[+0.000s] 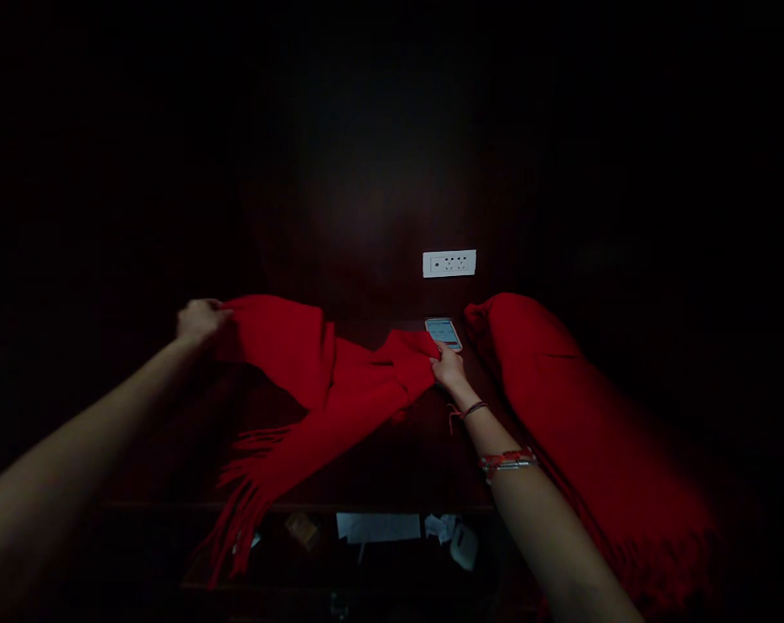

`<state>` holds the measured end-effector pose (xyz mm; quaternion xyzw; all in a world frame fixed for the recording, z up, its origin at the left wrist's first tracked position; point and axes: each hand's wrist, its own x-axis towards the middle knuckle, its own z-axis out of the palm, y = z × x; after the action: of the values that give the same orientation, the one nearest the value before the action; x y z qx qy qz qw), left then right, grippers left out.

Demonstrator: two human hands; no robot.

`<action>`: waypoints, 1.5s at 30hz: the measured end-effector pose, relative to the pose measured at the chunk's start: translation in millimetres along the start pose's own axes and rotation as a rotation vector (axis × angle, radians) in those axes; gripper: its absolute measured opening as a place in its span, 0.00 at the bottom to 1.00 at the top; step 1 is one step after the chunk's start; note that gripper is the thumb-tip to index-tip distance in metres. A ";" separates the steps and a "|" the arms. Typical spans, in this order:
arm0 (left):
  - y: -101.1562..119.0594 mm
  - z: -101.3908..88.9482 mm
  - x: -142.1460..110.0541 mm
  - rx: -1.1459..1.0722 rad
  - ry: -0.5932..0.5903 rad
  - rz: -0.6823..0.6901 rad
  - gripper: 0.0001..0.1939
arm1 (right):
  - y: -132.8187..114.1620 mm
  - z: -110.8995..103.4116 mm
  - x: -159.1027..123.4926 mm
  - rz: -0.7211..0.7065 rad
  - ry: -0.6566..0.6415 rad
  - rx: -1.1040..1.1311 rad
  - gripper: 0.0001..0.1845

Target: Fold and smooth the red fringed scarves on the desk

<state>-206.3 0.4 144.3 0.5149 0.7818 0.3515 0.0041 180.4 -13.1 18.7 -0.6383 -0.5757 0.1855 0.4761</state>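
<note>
A red fringed scarf [340,381] stretches between my two hands over a dark tabletop. At its far left end, my left hand [202,320] is closed on the cloth. My right hand [449,367] pinches the scarf's right end, just in front of a lit phone [444,333]. Loose folds bunch up in the middle, and the fringe hangs toward the front edge at lower left. To the right of my right arm lies a second red fringed scarf [561,389], folded long.
A white power socket [449,263] sits on the dark back wall. Below the tabletop's front edge, an open drawer or shelf holds white paper [379,527], a small brown box [302,529] and a rounded white case [464,547]. Deep shadow hides both sides.
</note>
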 end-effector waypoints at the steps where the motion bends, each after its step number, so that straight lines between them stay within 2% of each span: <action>1: -1.4 -18.2 10.2 0.165 0.159 -0.067 0.16 | 1.0 -0.9 0.5 -0.001 0.002 0.002 0.25; 2: -0.5 -32.6 15.8 0.279 0.256 -0.050 0.16 | 2.0 -1.3 0.9 0.003 -0.003 0.001 0.25; 4: 8.4 -44.6 11.1 0.449 0.320 0.066 0.17 | 4.0 -0.5 1.5 0.021 -0.024 -0.007 0.25; 5: 15.7 -41.1 1.2 0.495 0.299 0.168 0.17 | 4.9 0.4 1.8 0.032 -0.032 -0.013 0.25; 7: 31.7 -17.2 -29.2 0.542 0.256 0.327 0.23 | 6.3 2.4 2.3 0.062 -0.036 -0.031 0.25; 8: 38.5 0.7 -47.2 0.527 0.168 0.474 0.27 | 6.8 3.1 2.6 0.079 -0.032 -0.043 0.25; 9: 43.6 20.4 -65.7 0.495 -0.003 0.571 0.29 | 7.0 3.6 2.8 0.094 -0.025 -0.054 0.26; 11: 47.0 58.0 -100.1 0.371 -0.427 0.667 0.29 | 6.5 3.8 3.0 0.106 -0.004 -0.062 0.28; 12: 45.5 73.3 -114.9 0.298 -0.600 0.680 0.30 | 5.9 3.7 3.3 0.100 0.010 -0.056 0.29; 13: 42.3 85.1 -127.5 0.233 -0.683 0.676 0.32 | 4.9 3.6 3.7 0.087 0.026 -0.043 0.30; 14: 37.9 93.3 -138.0 0.165 -0.689 0.684 0.32 | 3.8 3.7 4.4 0.070 0.042 -0.030 0.31; 17: 23.9 99.6 -156.9 0.038 -0.541 0.627 0.35 | 0.5 5.9 8.8 0.032 0.089 0.001 0.32; 18: 20.8 97.7 -159.8 0.018 -0.529 0.581 0.37 | -0.4 7.2 10.6 0.040 0.099 0.014 0.32; 20: 19.3 91.6 -162.3 -0.026 -0.595 0.468 0.42 | -1.6 10.4 13.1 0.109 0.102 0.090 0.32; 22: 25.2 84.0 -161.9 -0.131 -0.690 0.353 0.43 | -2.7 12.9 12.4 0.213 0.039 0.263 0.33; 24: 37.8 74.6 -160.0 -0.334 -0.792 0.255 0.39 | -5.3 12.4 6.8 0.281 -0.083 0.462 0.33; 26: 54.6 63.9 -157.8 -0.608 -0.897 0.169 0.33 | -10.7 7.5 -4.8 0.291 -0.162 0.580 0.33; 28: 71.6 54.7 -157.5 -0.868 -0.943 0.062 0.29 | -18.9 -1.2 -23.1 0.291 -0.141 0.608 0.32; 30: 83.4 50.8 -161.6 -1.032 -0.930 -0.077 0.26 | -28.4 -11.4 -47.5 0.330 -0.099 0.619 0.28; 32: 85.7 53.6 -170.4 -1.052 -0.969 -0.203 0.23 | -36.8 -20.2 -74.6 0.430 -0.125 0.665 0.19; 34: 78.6 60.8 -180.6 -0.902 -1.063 -0.251 0.23 | -42.1 -25.3 -98.8 0.524 -0.206 0.756 0.10; 36: 67.1 68.2 -187.3 -0.662 -1.083 -0.153 0.23 | -44.1 -26.3 -114.6 0.555 -0.299 0.821 0.06; 37: 62.0 70.9 -188.6 -0.552 -1.040 -0.065 0.23 | -44.1 -25.4 -118.6 0.544 -0.333 0.819 0.06; 39: 56.0 73.7 -187.8 -0.420 -0.943 0.077 0.22 | -43.0 -21.7 -119.6 0.493 -0.372 0.708 0.06; 40: 55.5 74.1 -186.9 -0.405 -0.924 0.098 0.21 | -42.3 -19.2 -117.6 0.452 -0.380 0.590 0.06; 45: 67.3 74.5 -190.7 -0.507 -0.965 -0.020 0.35 | -41.0 -7.1 -104.5 0.072 -0.341 -0.217 0.03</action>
<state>-35.2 -98.1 57.6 0.5933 0.5867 0.2530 0.4897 135.1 -115.9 23.2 -0.6653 -0.6413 0.2449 0.2934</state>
